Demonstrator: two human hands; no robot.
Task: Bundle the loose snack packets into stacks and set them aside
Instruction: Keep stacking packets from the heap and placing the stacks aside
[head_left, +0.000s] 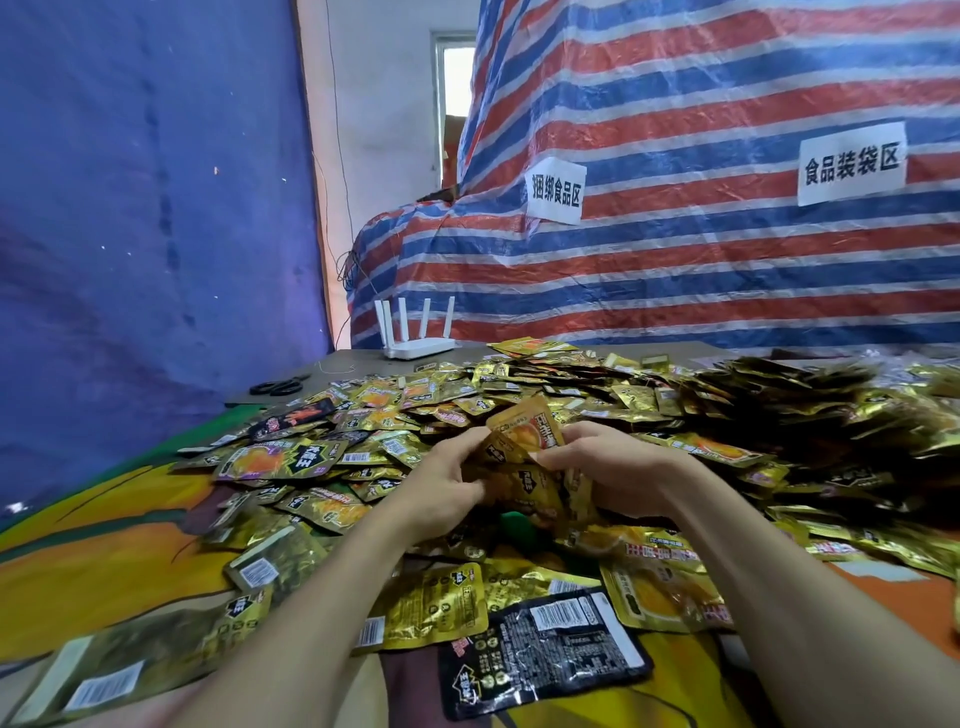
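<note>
**Printed tabletop buried in packets, both hands on one clutch**

Tabletop (104, 571) has an orange-yellow printed cover, mostly hidden under snack packets.

Your left fingers (467, 444) are curled and pinch the left edge of a small clutch of gold packets (524, 457). Your right fingertips (553, 457) are pressed together, pinching its right edge. The top packet stands tilted up between the two. Left hand (441, 486) and right hand (613, 467) sit just above the heap's near-centre.

The loose heap (597, 395) spreads around both wrists, thickest to the right. One black packet (540, 649) lies face-down between your forearms, with a gold one touching its left edge. There's a green patch (514, 525) under the clutch, can't tell what it is.

At the far left corner are black scissors (278, 387), with a white router (415, 338) behind them. A striped tarp (675, 260) with two paper signs (555, 189) hangs at the back, and a blue tarp (130, 208) on the left.
</note>
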